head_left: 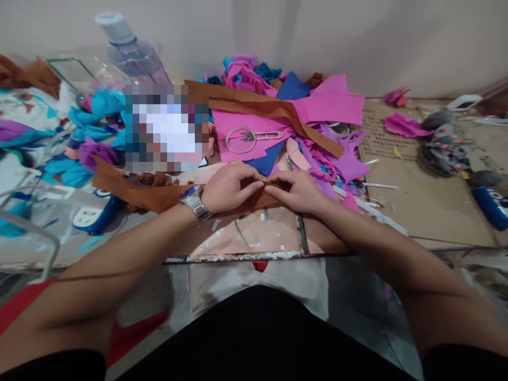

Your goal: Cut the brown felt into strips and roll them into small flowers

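Note:
My left hand (pixel 232 186), with a metal watch (pixel 196 202) on its wrist, pinches a brown strip of thin cloth-like material (pixel 153 197) between thumb and fingertips. My right hand (pixel 299 191) pinches the same strip close by, the two thumbs almost meeting. From the left hand the strip runs off to the left across the table; the part between the fingers is mostly hidden. Just beyond the hands, thread snips (pixel 257 136) with a round ring handle lie on bright pink sheets (pixel 331 103). A second brown strip (pixel 254 101) crosses those sheets.
A clear bottle with a white cap (pixel 138 61) stands at the back left, near blue scraps (pixel 105 103). A blue-and-white power strip (pixel 95 214) lies at left. Cardboard (pixel 397 196) covers the right side, holding a dark bundle with pink tips (pixel 442 151). Part of the view is pixelated.

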Motion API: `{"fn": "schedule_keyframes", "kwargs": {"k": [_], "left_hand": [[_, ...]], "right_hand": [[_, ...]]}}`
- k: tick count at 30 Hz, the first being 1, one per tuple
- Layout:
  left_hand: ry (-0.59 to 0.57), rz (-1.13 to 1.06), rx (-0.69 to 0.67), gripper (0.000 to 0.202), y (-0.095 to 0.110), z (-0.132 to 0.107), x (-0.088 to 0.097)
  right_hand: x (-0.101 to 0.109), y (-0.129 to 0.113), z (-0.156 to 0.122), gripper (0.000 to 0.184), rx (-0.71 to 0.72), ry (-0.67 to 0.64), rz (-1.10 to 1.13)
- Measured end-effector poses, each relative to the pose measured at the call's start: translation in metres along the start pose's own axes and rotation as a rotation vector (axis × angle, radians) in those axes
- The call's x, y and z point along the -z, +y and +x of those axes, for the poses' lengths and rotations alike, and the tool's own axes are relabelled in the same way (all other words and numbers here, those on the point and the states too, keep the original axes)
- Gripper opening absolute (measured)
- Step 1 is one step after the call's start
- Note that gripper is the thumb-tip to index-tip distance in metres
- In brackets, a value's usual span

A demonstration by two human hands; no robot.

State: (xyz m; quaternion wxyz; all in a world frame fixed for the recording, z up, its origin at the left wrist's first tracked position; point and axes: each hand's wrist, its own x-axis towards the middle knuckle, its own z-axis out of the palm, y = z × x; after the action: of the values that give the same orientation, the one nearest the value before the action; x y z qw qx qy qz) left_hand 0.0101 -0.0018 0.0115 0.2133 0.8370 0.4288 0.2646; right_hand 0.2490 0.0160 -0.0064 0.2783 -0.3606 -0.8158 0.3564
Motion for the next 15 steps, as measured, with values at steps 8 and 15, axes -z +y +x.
{"fn": "schedule_keyframes", "kwargs": {"k": [8,15], "left_hand": [[0.014,0.044,0.015,0.035,-0.0016,0.0005,0.0043],[0.059,0.11,0.062,0.033,-0.0059,0.0018,0.0079]], "right_hand": [[0.0033,-0.0001,0.0025,0.03,0.017,0.022,-0.027],[0.0061,0.0012,0.0022,0.03,0.033,0.036,-0.063]]}}
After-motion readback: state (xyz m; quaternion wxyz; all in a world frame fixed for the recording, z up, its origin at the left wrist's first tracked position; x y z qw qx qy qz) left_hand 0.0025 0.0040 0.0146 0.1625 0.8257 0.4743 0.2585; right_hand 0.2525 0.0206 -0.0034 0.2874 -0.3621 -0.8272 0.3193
